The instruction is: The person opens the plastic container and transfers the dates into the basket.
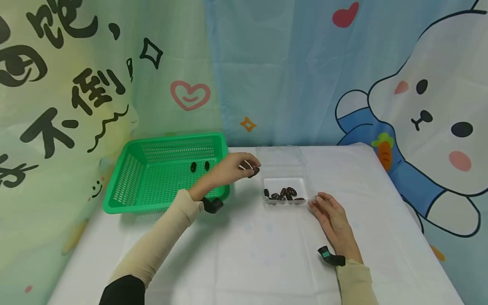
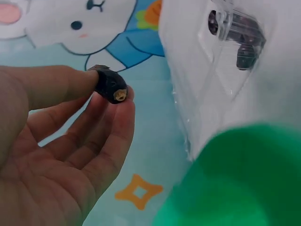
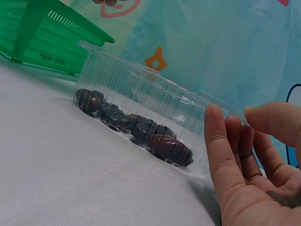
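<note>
Pinched between the thumb and fingers of my left hand [image 1: 233, 167] is a dark, wrinkled date [image 2: 110, 87], its pale stem end showing in the left wrist view. That hand is in the air between the green basket and a clear plastic box [image 1: 299, 183]. The box stands on the table with its lid [image 1: 281, 156] laid back, and several dates [image 1: 288, 192] lie inside near its front wall. My right hand [image 1: 335, 220] holds the box by its front right corner, thumb on the rim and fingers against the outer side [image 3: 200, 155].
A green mesh basket [image 1: 126, 186] stands on the left of the table, with two dates [image 1: 193, 167] visible in it; the left forearm crosses its front right corner. White cloth [image 1: 244, 262] covers the table. A printed curtain [image 1: 251, 63] hangs behind.
</note>
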`<action>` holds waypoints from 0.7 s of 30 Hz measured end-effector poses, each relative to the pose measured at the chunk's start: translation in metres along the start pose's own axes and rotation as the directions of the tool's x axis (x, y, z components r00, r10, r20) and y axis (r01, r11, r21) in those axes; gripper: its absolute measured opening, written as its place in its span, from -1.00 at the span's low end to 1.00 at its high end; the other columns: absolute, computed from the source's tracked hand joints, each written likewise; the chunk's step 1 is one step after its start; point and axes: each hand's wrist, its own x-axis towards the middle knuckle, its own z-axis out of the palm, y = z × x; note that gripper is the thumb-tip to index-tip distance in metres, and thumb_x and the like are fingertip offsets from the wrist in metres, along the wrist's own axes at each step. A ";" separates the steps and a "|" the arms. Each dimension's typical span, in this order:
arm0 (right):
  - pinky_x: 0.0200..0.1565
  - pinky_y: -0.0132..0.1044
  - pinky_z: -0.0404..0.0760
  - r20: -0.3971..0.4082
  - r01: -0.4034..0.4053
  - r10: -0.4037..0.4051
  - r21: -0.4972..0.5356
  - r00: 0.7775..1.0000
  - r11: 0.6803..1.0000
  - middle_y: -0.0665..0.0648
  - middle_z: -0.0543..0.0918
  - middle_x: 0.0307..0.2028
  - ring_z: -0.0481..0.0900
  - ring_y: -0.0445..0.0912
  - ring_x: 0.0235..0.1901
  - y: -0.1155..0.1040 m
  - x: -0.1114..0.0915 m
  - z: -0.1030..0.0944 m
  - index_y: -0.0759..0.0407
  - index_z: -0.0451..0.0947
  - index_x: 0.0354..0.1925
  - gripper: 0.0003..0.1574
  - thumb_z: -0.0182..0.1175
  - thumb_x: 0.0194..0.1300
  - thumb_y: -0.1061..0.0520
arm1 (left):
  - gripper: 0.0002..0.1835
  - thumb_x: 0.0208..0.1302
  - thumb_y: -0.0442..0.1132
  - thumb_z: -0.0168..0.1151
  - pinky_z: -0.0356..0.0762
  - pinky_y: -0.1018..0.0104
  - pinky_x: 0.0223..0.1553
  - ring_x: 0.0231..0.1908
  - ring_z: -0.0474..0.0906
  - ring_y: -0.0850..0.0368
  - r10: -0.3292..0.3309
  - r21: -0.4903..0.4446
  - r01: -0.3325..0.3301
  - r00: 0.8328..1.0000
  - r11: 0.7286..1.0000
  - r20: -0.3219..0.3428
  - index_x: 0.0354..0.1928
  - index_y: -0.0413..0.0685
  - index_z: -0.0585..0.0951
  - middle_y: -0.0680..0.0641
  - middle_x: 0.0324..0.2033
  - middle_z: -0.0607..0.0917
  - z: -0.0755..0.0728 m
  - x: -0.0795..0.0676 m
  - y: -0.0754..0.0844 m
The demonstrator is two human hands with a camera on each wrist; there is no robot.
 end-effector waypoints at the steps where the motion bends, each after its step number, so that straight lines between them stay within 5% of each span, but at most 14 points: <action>1: 0.24 -0.38 0.64 0.003 0.004 -0.004 0.005 1.000 1.000 0.02 0.53 0.04 0.63 -0.18 0.05 0.000 0.000 0.000 0.16 0.39 0.24 -0.62 0.18 0.54 0.24 | -0.74 0.49 -0.37 0.22 0.69 0.25 0.02 0.02 0.73 0.01 -0.019 -0.036 0.019 1.000 0.999 -0.004 0.14 -0.11 0.68 -0.14 0.08 0.73 -0.005 -0.004 -0.001; 5: 0.25 -0.37 0.63 0.020 0.004 -0.004 0.022 1.000 1.000 0.01 0.53 0.03 0.63 -0.18 0.04 -0.002 0.000 0.000 0.16 0.40 0.23 -0.64 0.17 0.55 0.26 | -0.72 0.51 -0.35 0.19 0.70 0.17 0.08 0.03 0.72 0.01 -0.115 -0.203 0.111 0.993 0.973 -0.008 0.18 -0.15 0.67 -0.14 0.17 0.69 -0.023 -0.018 -0.006; 11: 0.23 -0.36 0.65 0.013 0.009 -0.009 0.039 1.000 0.999 0.02 0.54 0.01 0.64 -0.17 0.03 0.000 -0.001 -0.001 0.14 0.45 0.17 -0.71 0.16 0.55 0.27 | -0.63 0.52 -0.33 0.18 0.60 -0.09 0.31 0.09 0.68 0.00 -0.238 -0.420 0.207 0.971 0.883 -0.024 0.30 -0.22 0.59 -0.17 0.25 0.62 -0.044 -0.032 -0.018; 16: 0.24 -0.36 0.64 0.030 0.021 -0.022 0.052 0.999 0.998 0.03 0.55 0.01 0.62 -0.17 0.04 0.000 0.000 -0.001 0.21 0.43 0.22 -0.67 0.14 0.55 0.29 | -0.60 0.56 -0.31 0.17 0.57 0.04 0.36 0.22 0.62 -0.05 -0.313 -0.518 0.263 0.950 0.814 -0.009 0.36 -0.19 0.55 -0.15 0.28 0.58 -0.061 -0.040 -0.026; 21: 0.26 -0.37 0.63 0.033 0.022 -0.023 0.035 0.999 0.999 0.04 0.52 0.04 0.60 -0.17 0.06 0.000 -0.001 -0.001 0.25 0.37 0.29 -0.59 0.14 0.56 0.28 | -0.59 0.58 -0.31 0.13 0.54 0.04 0.39 0.24 0.61 -0.13 -0.371 -0.563 0.294 0.928 0.773 -0.024 0.39 -0.22 0.50 -0.15 0.26 0.55 -0.076 -0.045 -0.042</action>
